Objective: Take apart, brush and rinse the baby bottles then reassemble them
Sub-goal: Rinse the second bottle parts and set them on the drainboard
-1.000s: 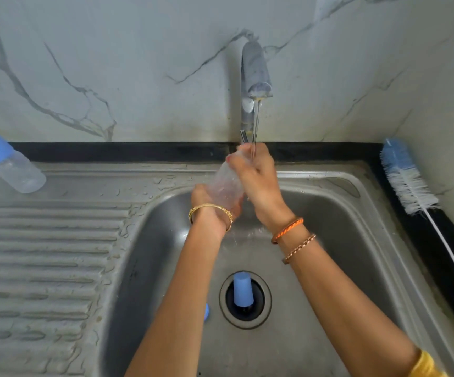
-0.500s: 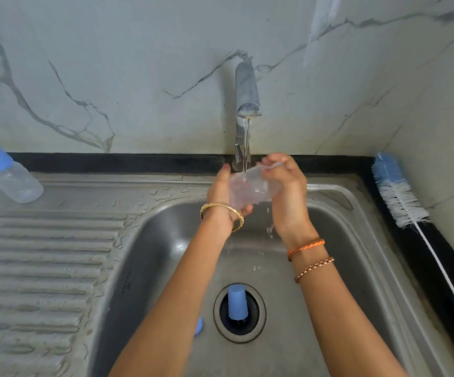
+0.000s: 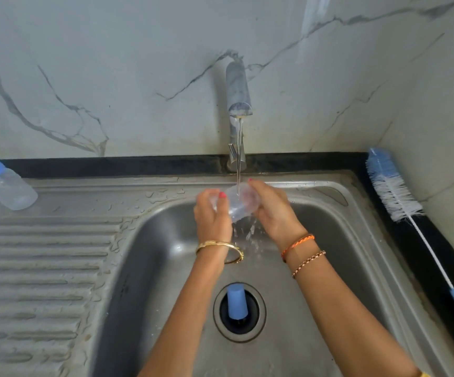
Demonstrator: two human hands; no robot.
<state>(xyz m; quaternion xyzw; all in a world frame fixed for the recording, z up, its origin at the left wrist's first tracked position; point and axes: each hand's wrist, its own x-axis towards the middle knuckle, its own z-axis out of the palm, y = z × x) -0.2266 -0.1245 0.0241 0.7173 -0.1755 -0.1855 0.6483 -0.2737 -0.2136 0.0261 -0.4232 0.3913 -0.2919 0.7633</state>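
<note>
1. At the far left, a clear plastic baby bottle with a blue cap (image 3: pixel 1 180) lies on its side on the ribbed steel drainboard (image 3: pixel 38 268), well apart from the hands.
2. The left hand (image 3: pixel 211 213) reaches over the stainless steel sink basin (image 3: pixel 149 268), wrist bent up, its grip curled round the left end of a clear plastic bottle body (image 3: pixel 238 204), thumb across the front.
3. That bottle body lies roughly crosswise between the two hands, directly under the thin water stream (image 3: pixel 238 159) falling from the chrome tap (image 3: pixel 237 88); water spills off its lower edge into the basin.
4. Judged from its look, it should be light and fairly stiff but slick when wet, so holding it at both ends suits it best.
5. Below, a blue cone-shaped cap (image 3: pixel 236 302) stands in the drain opening.
6. The right hand (image 3: pixel 273 210) mirrors the left, its grip wrapped round the bottle's right end, forearm angled in from lower right.
7. At the far right, a white-bristled bottle brush with a blue tip and handle (image 3: pixel 396 191) lies on the black bench (image 3: pixel 421 257) along the wall.
</note>
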